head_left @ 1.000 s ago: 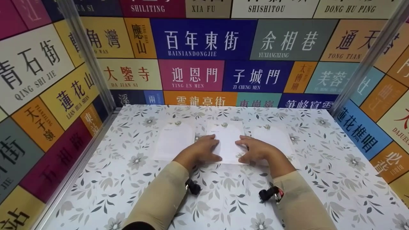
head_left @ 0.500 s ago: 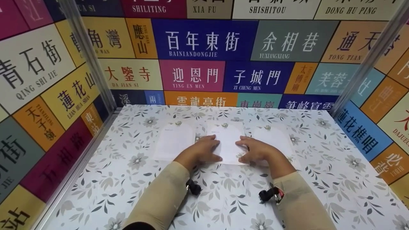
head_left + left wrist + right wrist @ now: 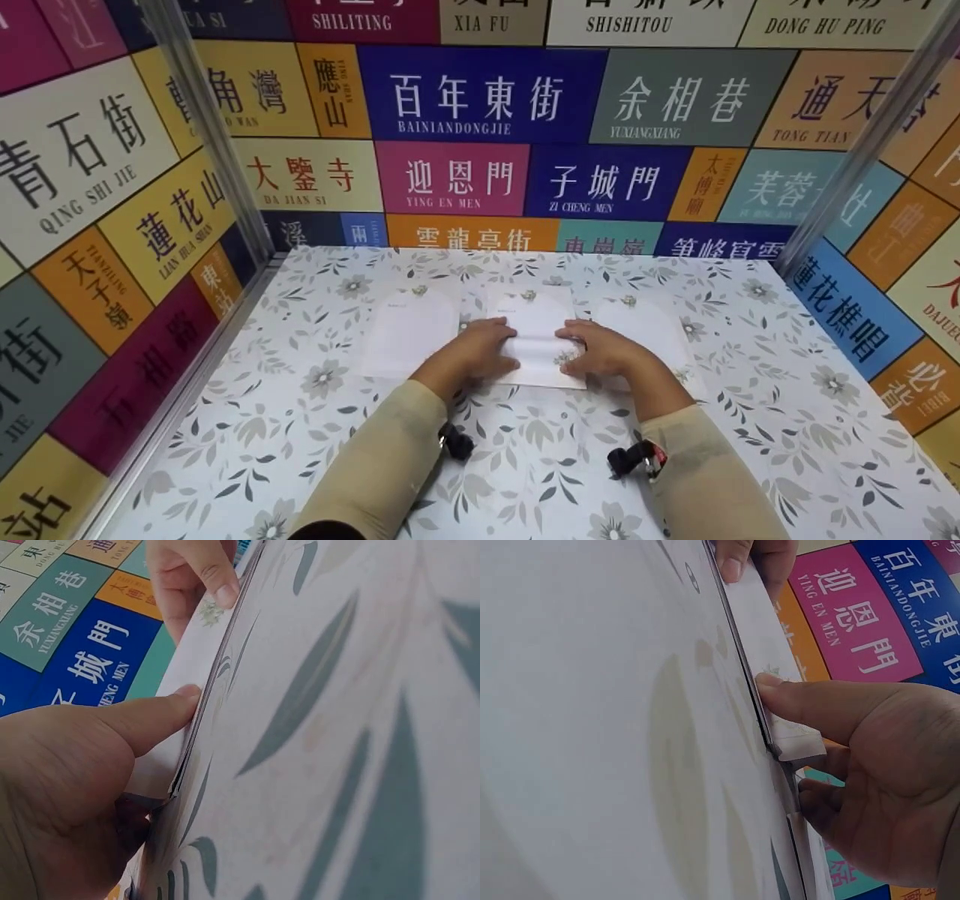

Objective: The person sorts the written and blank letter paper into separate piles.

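Three white sheets of letter paper with a small floral print lie in a row on the table in the head view. My left hand (image 3: 486, 349) and my right hand (image 3: 606, 351) pinch the side edges of the middle sheet (image 3: 531, 315). That sheet bulges up in a crosswise ridge between them. In the left wrist view, the left thumb rests on the paper (image 3: 171, 675), with the fingers mostly hidden behind it. The right wrist view shows the right thumb on top of the sheet (image 3: 751, 626) and curled fingers under its lifted edge.
To the left lies the left sheet (image 3: 405, 334), partly under the left wrist; the right sheet (image 3: 634, 322) is partly covered by the right hand. A leaf-patterned cover (image 3: 525, 480) spans the table. Panels with street names (image 3: 480, 94) and metal posts (image 3: 214, 142) border it.
The middle sheet lay flat earlier; now a raised fold runs across its lower half. Both hands have stayed almost in place, with only their fingers drawn slightly in.
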`<state>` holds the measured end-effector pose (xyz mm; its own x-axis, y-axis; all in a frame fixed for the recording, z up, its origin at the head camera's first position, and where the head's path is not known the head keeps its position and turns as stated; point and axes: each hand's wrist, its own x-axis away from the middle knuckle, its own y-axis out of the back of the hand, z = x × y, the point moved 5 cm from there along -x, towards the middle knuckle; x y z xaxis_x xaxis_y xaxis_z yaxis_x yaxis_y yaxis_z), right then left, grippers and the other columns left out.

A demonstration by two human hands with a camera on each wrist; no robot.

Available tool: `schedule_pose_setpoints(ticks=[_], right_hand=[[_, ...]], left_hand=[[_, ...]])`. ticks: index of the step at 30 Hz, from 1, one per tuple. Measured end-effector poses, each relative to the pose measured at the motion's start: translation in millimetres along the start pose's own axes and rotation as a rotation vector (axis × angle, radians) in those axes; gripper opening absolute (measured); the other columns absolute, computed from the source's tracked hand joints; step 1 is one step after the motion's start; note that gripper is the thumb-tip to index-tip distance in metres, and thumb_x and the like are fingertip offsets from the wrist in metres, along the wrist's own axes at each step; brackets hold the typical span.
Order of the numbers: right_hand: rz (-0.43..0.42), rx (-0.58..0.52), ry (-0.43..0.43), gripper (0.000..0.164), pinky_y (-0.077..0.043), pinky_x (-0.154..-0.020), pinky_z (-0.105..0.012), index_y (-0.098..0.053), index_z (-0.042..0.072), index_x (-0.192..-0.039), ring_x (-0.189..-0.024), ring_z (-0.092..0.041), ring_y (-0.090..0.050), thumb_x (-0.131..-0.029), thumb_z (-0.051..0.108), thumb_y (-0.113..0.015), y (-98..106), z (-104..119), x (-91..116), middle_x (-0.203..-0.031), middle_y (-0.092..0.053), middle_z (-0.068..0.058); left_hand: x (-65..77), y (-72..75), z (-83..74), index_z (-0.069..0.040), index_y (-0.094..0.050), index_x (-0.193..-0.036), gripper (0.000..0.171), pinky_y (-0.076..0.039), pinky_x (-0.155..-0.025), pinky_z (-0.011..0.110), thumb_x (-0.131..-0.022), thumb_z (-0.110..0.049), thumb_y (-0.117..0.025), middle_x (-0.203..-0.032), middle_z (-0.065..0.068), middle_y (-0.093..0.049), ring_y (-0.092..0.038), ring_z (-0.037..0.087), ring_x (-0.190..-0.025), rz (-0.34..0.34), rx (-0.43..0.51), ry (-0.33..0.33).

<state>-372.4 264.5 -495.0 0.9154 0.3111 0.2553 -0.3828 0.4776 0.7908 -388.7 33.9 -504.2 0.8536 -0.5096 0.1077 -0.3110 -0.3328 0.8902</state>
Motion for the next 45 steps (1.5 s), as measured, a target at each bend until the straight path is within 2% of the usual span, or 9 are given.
schedule_pose_setpoints(ticks=[2,7,10,15,25,31,35,41,45], right_hand=[[-0.024,-0.010,-0.006,0.075,-0.021,-0.134,-0.062,-0.053,0.011,-0.158,-0.164,-0.046,-0.023,-0.092,0.028,-0.084,0.3,-1.2,-1.1,-0.176,-0.027,-0.018],[-0.072,-0.040,-0.043,0.080,-0.030,-0.132,-0.060,-0.051,0.009,-0.158,-0.157,-0.047,-0.034,-0.089,0.025,-0.087,2.2,-3.2,-2.5,-0.169,-0.032,-0.023],[-0.092,-0.058,-0.076,0.087,-0.032,-0.131,-0.058,-0.047,0.010,-0.162,-0.153,-0.046,-0.038,-0.087,0.026,-0.089,2.8,-4.3,-2.6,-0.165,-0.031,-0.023],[-0.107,-0.071,-0.124,0.093,-0.032,-0.132,-0.056,-0.043,0.013,-0.164,-0.149,-0.043,-0.041,-0.086,0.029,-0.090,1.8,-5.7,-2.1,-0.162,-0.031,-0.022],[-0.111,-0.041,-0.099,0.092,-0.039,-0.127,-0.054,-0.045,0.010,-0.163,-0.134,-0.037,-0.050,-0.086,0.030,-0.091,1.9,-4.3,-1.0,-0.151,-0.041,-0.023],[-0.122,-0.040,-0.064,0.090,-0.040,-0.126,-0.054,-0.046,0.008,-0.162,-0.132,-0.037,-0.051,-0.086,0.028,-0.090,3.1,-2.0,1.0,-0.150,-0.042,-0.024],[-0.122,-0.031,-0.070,0.089,-0.040,-0.126,-0.055,-0.047,0.009,-0.162,-0.133,-0.038,-0.051,-0.086,0.029,-0.090,2.8,-2.8,1.0,-0.150,-0.042,-0.024],[-0.119,-0.022,-0.080,0.088,-0.039,-0.127,-0.054,-0.047,0.011,-0.161,-0.134,-0.038,-0.052,-0.086,0.030,-0.089,1.7,-3.7,0.4,-0.150,-0.044,-0.022],[-0.118,-0.038,-0.075,0.086,-0.040,-0.126,-0.053,-0.049,0.009,-0.160,-0.133,-0.038,-0.052,-0.086,0.028,-0.089,2.1,-2.6,1.3,-0.149,-0.044,-0.023]], left_hand=[[-0.7,1.1,0.6,-0.014,-0.059,-0.153,0.057,-0.030,-0.135,0.045,-0.101,-0.034,-0.073,-0.169,0.009,-0.047,-0.040,0.031,-0.160,-0.025,0.034,0.012],[-1.0,3.5,5.9,-0.015,-0.059,-0.152,0.053,-0.034,-0.133,0.045,-0.102,-0.024,-0.072,-0.161,0.008,-0.057,-0.049,0.028,-0.154,-0.063,0.222,0.118],[-0.8,4.5,8.0,-0.016,-0.058,-0.154,0.054,-0.036,-0.132,0.046,-0.102,-0.023,-0.072,-0.159,0.008,-0.058,-0.050,0.028,-0.153,-0.075,0.271,0.155],[-1.7,4.7,8.7,-0.014,-0.061,-0.151,0.052,-0.039,-0.130,0.044,-0.101,-0.022,-0.073,-0.155,0.009,-0.061,-0.054,0.028,-0.150,-0.092,0.249,0.153],[-3.3,4.0,8.1,-0.020,-0.070,-0.141,0.046,-0.042,-0.127,0.041,-0.096,-0.024,-0.079,-0.142,-0.001,-0.070,-0.053,0.024,-0.138,-0.128,0.172,0.206],[-2.0,5.0,8.6,-0.019,-0.061,-0.152,0.057,-0.029,-0.135,0.041,-0.098,-0.026,-0.078,-0.161,0.000,-0.057,-0.040,0.028,-0.158,-0.122,0.140,0.199],[-2.2,5.1,9.4,-0.021,-0.057,-0.156,0.061,-0.026,-0.137,0.045,-0.099,-0.029,-0.077,-0.165,0.002,-0.053,-0.036,0.029,-0.162,-0.106,0.143,0.214],[-2.5,4.2,12.4,-0.028,-0.047,-0.162,0.072,-0.023,-0.136,0.052,-0.098,-0.034,-0.078,-0.179,0.004,-0.028,-0.021,0.036,-0.167,-0.091,0.153,0.245],[-3.7,3.4,13.9,-0.026,-0.046,-0.163,0.073,-0.024,-0.136,0.051,-0.098,-0.034,-0.078,-0.177,0.004,-0.032,-0.022,0.035,-0.167,-0.086,0.160,0.252]])
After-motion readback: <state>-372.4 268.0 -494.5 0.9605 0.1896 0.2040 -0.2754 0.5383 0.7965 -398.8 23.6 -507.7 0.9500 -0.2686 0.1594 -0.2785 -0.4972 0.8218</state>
